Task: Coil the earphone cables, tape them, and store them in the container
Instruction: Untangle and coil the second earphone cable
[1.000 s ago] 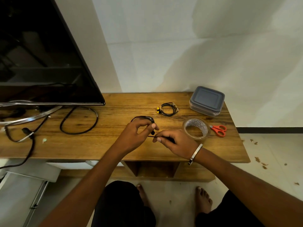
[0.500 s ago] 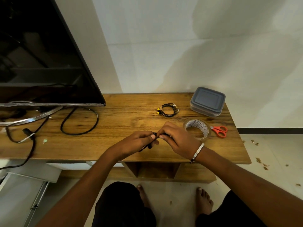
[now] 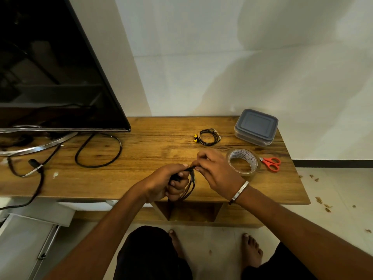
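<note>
My left hand [image 3: 170, 183] grips a bundle of black earphone cable [image 3: 191, 185] over the front of the wooden table [image 3: 153, 150]; loops hang below its fingers. My right hand [image 3: 217, 174] pinches the cable's upper end just right of the left thumb. A second earphone [image 3: 206, 136], coiled, black with yellow buds, lies farther back. The grey lidded container [image 3: 256, 126] stands shut at the back right. A roll of clear tape [image 3: 243, 162] lies right of my right hand.
Red-handled scissors [image 3: 271, 163] lie right of the tape. A television [image 3: 50, 67] on a metal stand [image 3: 36, 147] fills the left, with a thick black cable [image 3: 99, 150] looped on the table. My bare feet [image 3: 251, 251] rest on the floor below.
The hands came together, then dropped toward the front edge. The cable, earlier stretched between them, is now bunched in my left hand with loops hanging down.
</note>
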### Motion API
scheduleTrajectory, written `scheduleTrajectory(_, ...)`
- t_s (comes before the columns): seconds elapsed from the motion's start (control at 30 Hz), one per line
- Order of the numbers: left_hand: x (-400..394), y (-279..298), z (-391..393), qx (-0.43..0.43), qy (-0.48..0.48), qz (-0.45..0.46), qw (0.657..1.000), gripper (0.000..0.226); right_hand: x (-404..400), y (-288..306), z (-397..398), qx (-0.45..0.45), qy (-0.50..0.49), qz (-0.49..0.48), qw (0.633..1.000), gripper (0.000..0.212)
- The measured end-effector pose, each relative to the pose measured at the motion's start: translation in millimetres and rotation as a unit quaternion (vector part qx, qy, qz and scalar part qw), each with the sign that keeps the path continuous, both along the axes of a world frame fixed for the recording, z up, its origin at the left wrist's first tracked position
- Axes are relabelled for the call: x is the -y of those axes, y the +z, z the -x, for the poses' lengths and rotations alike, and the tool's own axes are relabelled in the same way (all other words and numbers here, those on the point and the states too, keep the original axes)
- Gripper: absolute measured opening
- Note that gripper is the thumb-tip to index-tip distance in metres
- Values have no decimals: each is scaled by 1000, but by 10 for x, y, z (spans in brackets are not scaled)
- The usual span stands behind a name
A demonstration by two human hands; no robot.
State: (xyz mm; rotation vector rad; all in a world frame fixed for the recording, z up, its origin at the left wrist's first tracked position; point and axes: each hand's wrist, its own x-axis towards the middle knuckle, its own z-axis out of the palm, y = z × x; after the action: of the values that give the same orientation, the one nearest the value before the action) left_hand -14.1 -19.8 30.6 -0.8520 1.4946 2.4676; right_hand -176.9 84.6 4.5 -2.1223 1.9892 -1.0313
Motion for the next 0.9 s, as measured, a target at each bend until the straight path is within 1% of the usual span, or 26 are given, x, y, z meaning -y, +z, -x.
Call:
scheduleTrajectory(0.07,-7,10,-2,-11,10,-24,1000,35,9,-12,-7,15,-4,6,1000,28)
scheduleTrajectory(0.17,-27,28,2,-23,20,-54,998,35,21,-13,-30,78,9,-1,997,22)
scheduleTrajectory(0.23,-36,28,14,-32,29,-73,996,35,16,5,-69,117,1,-2,993,21)
scheduleTrajectory(0.43,-27,-23,16,-60,51,-123,989,37,25,-5,-119,265,-36,-52,962,22)
scheduleTrajectory(0.5,-23,-23,21,-67,59,-122,988,37,27,-18,-148,339,-38,-86,936,22)
scheduleTrajectory(0.57,-14,-13,28,-68,73,-116,988,38,3,21,-187,440,-14,-118,890,24)
scheduleTrajectory(0.6,-8,-9,31,-69,79,-111,988,37,-16,51,-197,477,2,-128,869,25)
scheduleTrajectory(0.63,-3,-3,33,-69,86,-104,989,37,-34,77,-204,496,18,-133,858,26)
scheduleTrajectory(0.67,2,4,36,-69,93,-94,989,36,-51,100,-211,499,31,-135,855,24)
scheduleTrajectory(0.73,14,14,47,-66,106,-78,989,35,-72,122,-227,481,39,-137,865,22)
scheduleTrajectory(0.9,34,12,68,-42,118,-44,991,39,-44,52,-202,430,7,-175,885,29)
